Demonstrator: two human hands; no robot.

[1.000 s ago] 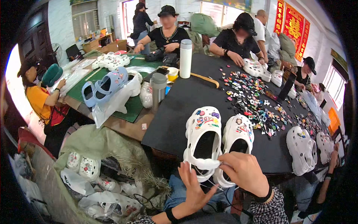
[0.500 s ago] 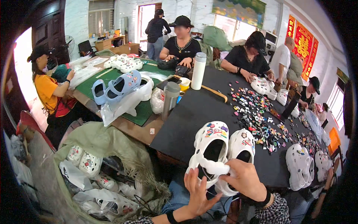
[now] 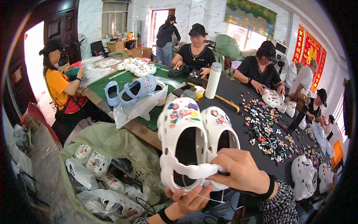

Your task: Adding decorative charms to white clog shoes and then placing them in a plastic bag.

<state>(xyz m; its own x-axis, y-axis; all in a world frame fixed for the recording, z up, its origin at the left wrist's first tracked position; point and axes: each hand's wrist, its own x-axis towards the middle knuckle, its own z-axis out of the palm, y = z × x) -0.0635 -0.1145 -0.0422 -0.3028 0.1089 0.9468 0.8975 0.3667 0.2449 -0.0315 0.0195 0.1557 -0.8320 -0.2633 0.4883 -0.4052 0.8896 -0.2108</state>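
A pair of white clogs is raised toward me, toes pointing away: the left clog (image 3: 166,143) and the right clog (image 3: 222,121), both with colourful charms on their toes. My right hand (image 3: 244,170) is closed on the heel straps where the two clogs meet. Beneath the left clog's heel, the curled fingers of my left hand (image 3: 190,201) grip it from below; part of them is hidden behind the shoe. A thin white tie (image 3: 212,199) trails from the heels past my left fingers.
Loose colourful charms (image 3: 266,130) cover part of the black tabletop. More white clogs (image 3: 302,177) stand at the right. Blue clogs (image 3: 136,91), a white bottle (image 3: 213,80) and a cane (image 3: 227,102) lie beyond. An open green sack (image 3: 123,140) holds clogs at lower left. Several people work around.
The pair of clogs has come up off the table and closer to me, shifting left. My left hand has gone from spread fingers beside the heel to gripping underneath it.
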